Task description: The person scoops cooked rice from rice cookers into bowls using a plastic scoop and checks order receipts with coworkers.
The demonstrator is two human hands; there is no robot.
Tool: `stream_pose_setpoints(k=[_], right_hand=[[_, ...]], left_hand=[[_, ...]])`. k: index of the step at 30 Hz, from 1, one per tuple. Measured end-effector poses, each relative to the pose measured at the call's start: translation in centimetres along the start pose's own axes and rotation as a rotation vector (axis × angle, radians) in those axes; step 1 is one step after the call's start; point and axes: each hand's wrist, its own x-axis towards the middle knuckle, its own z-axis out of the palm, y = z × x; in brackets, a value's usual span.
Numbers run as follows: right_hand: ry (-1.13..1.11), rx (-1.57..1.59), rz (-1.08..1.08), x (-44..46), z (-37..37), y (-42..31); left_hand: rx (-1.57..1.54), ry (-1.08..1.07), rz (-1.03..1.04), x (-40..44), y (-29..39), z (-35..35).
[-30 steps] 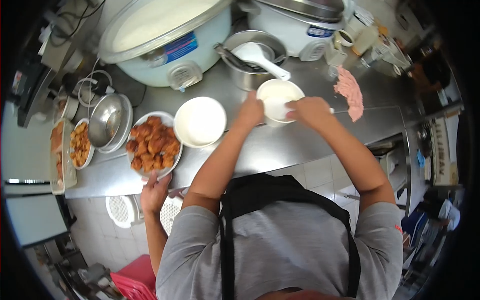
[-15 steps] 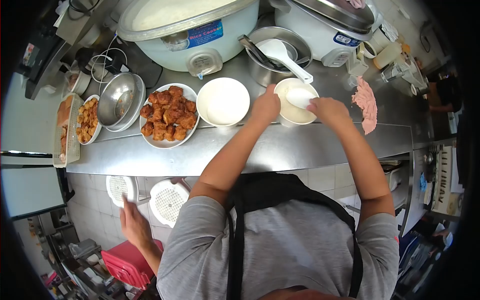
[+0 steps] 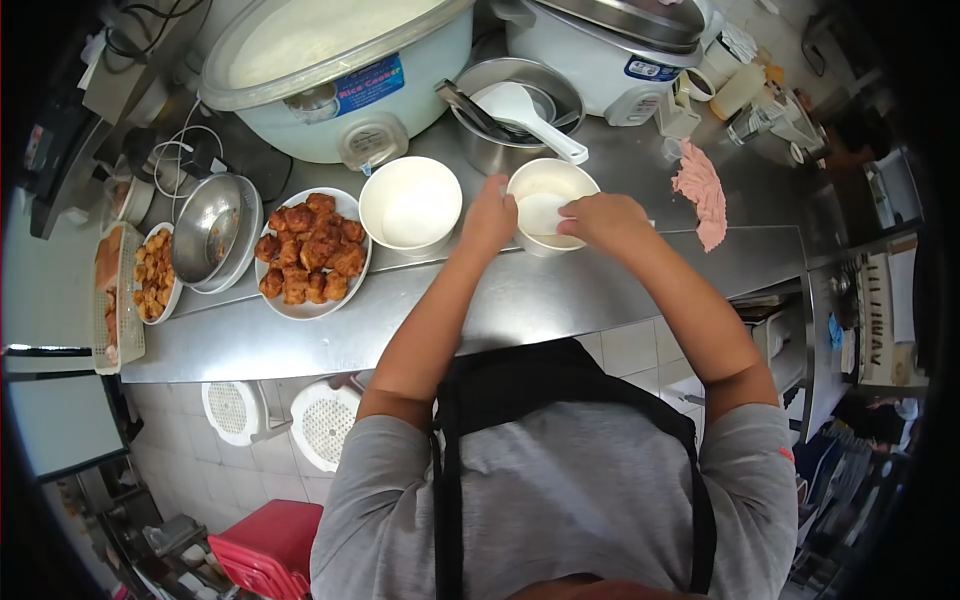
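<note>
A white round bowl (image 3: 530, 178) stands on the steel counter with something pale inside; its contents are hard to make out. My left hand (image 3: 488, 218) grips the near-left side of this bowl, thumb at the rim. In the fingers of my right hand (image 3: 607, 222) is a white spoon (image 3: 543, 212), its head down inside the bowl. My right hand hides most of the spoon's handle. Left of my left hand stands a second white bowl (image 3: 410, 205). Behind the bowls, a steel pot (image 3: 490, 150) holds a white rice paddle (image 3: 535, 122) and tongs (image 3: 465, 105).
A large rice cooker (image 3: 300, 125) and another cooker (image 3: 590, 85) line the back. Leftward are a plate of browned fried pieces (image 3: 312, 250), steel bowls (image 3: 208, 230), a smaller dish of fried pieces (image 3: 155, 275) and a basket (image 3: 127, 320). A pink cloth (image 3: 702, 195) lies right.
The spoon has gone lower into the bowl, and my right hand has come over the rim. Another person's hand at lower left has left the view. The camera view has shifted slightly.
</note>
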Motion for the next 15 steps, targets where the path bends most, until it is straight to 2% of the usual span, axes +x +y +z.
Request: stream_pose_setpoints(k=[3,6,8,12,15], right_hand=[[-0.022,0.016,0.118,0.9,-1.2,1.1],[0.065,0.066,0.102,1.7,2.0,1.9],[0.011,0.033,0.128,1.5,0.7,1.9],[-0.18,-0.095,0.138,0.0,-3.1,1.8],[-0.175,-0.112,0.138,0.0,-0.9,1.9]], left_hand=[[-0.307,-0.219,-0.323,-1.9,3.7,-1.4],[-0.345,-0.098,-0.147,-1.9,2.1,0.1],[-0.227,-0.093,-0.089,-1.0,0.3,0.8],[-0.167,-0.116,-0.124,-0.4,0.2,-0.2],[-0.142,-0.093,-0.099,-0.2,-0.5,0.2]])
